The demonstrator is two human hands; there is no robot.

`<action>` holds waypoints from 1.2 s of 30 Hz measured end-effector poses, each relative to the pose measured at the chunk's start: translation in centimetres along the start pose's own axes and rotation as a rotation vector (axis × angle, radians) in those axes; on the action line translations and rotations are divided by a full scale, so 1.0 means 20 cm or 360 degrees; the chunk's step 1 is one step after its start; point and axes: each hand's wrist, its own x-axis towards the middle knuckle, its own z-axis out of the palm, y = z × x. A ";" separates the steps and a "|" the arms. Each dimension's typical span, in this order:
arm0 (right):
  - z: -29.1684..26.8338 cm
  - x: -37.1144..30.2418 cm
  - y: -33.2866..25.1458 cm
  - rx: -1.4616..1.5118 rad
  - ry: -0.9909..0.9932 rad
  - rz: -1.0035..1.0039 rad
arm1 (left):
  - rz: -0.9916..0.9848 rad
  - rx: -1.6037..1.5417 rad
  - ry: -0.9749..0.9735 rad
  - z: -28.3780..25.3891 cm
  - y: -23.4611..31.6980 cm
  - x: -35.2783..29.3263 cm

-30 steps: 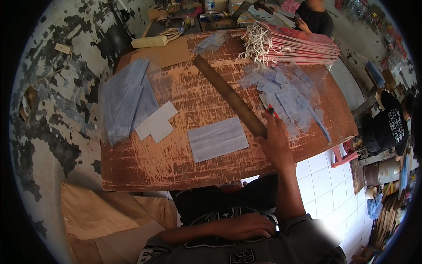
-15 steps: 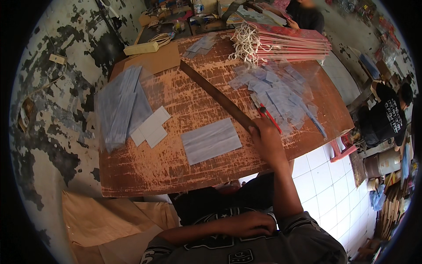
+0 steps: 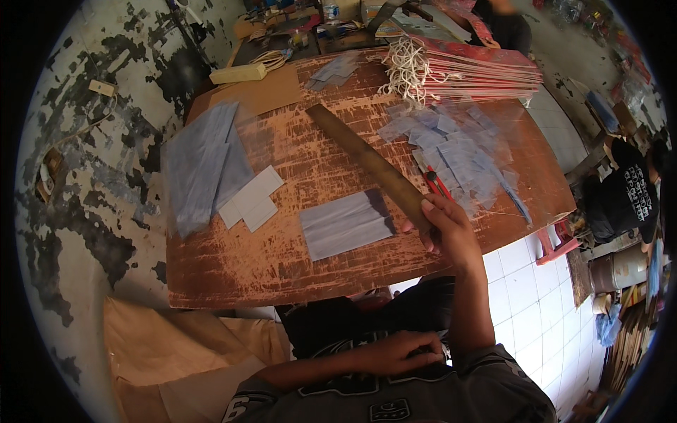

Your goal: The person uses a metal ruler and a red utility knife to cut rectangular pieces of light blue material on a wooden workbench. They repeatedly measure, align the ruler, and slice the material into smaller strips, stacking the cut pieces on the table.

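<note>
My right hand (image 3: 451, 229) grips the near end of a long flat brown ruler (image 3: 367, 158), thumb on top and fingers wrapped beneath. The ruler slants away to the far left, its near part over the corner of a translucent bluish plastic sheet (image 3: 345, 224) that lies flat on the table. Just beyond my right hand is a red cutter knife (image 3: 437, 185), beside a loose heap of clear plastic pieces (image 3: 458, 151). My left hand (image 3: 409, 352) rests against my body below the table edge, its fingers curled, with nothing visible in it.
On the worn brown table (image 3: 240, 275) lie white card pieces (image 3: 252, 199), stacked long plastic sheets (image 3: 204, 169) and brown cardboard (image 3: 264, 92). A bundle of red bags with white cords (image 3: 465, 70) is at the far right. Two other people sit beyond and at right, near a red stool (image 3: 557, 243).
My right hand has lifted and turned the ruler, showing its broad face, and shifted its grip around the near end. The view has moved slightly; my left hand stays by my body.
</note>
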 end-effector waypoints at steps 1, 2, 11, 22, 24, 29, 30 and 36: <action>0.03 -0.02 -0.01 0.0059 -0.0009 0.0004 | -0.0047 -0.0021 0.0014 -0.01 0.02 0.00; 0.06 -0.04 -0.01 0.0119 -0.0018 0.0009 | -0.0047 -0.0007 0.0019 -0.02 0.03 0.00; 0.22 -0.17 0.09 0.0202 0.0126 -0.0015 | -0.0083 -0.0274 0.0057 -0.04 0.04 -0.02; 0.36 -0.23 0.21 0.0223 0.0146 -0.0044 | -0.0002 -0.0115 -0.0043 -0.04 0.06 -0.02; 0.37 -0.24 0.22 0.0229 0.0141 -0.0047 | 0.0040 -0.0117 -0.0011 -0.03 0.04 -0.02; 0.41 -0.24 0.22 0.0170 0.0188 -0.0038 | 0.0014 -0.0192 0.0011 -0.03 0.03 -0.03; 0.41 -0.24 0.23 0.0170 0.0179 -0.0038 | 0.0043 -0.0178 0.0014 -0.02 0.00 -0.03; 0.40 -0.24 0.20 0.0150 0.0012 0.0004 | 0.0028 0.0010 0.0007 -0.03 0.00 -0.03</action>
